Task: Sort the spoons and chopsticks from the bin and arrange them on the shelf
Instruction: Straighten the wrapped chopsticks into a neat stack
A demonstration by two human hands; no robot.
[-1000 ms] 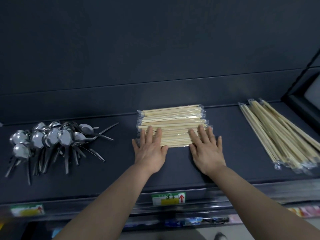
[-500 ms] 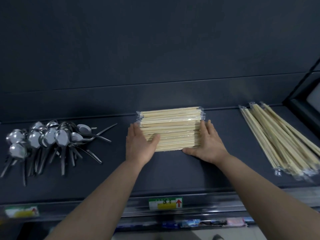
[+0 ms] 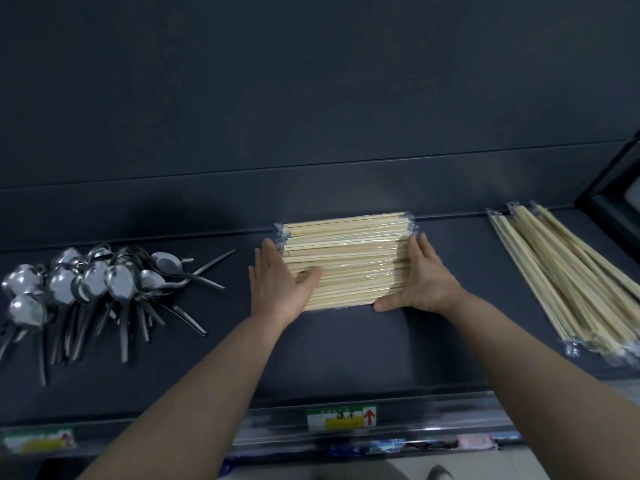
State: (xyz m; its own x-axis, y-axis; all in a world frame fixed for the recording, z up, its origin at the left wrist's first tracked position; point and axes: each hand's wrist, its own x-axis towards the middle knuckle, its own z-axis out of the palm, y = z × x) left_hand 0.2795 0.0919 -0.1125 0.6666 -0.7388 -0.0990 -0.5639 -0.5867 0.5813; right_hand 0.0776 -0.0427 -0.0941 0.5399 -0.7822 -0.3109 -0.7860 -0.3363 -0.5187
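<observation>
**Hands moved from the top of the chopstick stack to its ends**

Pressure is now applied from the sides. A second ago both palms were laid flat on the near part of the stack of chopsticks (image 3: 349,258). Now it is bracketed at its short ends. The left hand (image 3: 280,289) is set against the left end with fingers straight and the thumb laid over the top sticks. The right hand (image 3: 420,282) is set against the right end, fingers straight, with the thumb stretched along the near edge. Nothing is gripped or lifted: both hands are flat and uncurled, and the stack is only pressed between them.

The stack lies at the centre of the frame on the dark shelf (image 3: 346,348), close to the back wall and above the green and yellow label (image 3: 341,417) on the front rail. Its wrapped ends look squared, which suggests that the sticks are being evened up lengthwise after being flattened from above.

For the task, this pile appears to be nearly finished. The spoons (image 3: 93,285) are heaped at centre left with handles fanned toward the front. A looser bundle of long chopsticks (image 3: 571,278) lies slanted at centre right and seems untidy by comparison. The bin is not in view, so what remains to be sorted cannot be told.
</observation>
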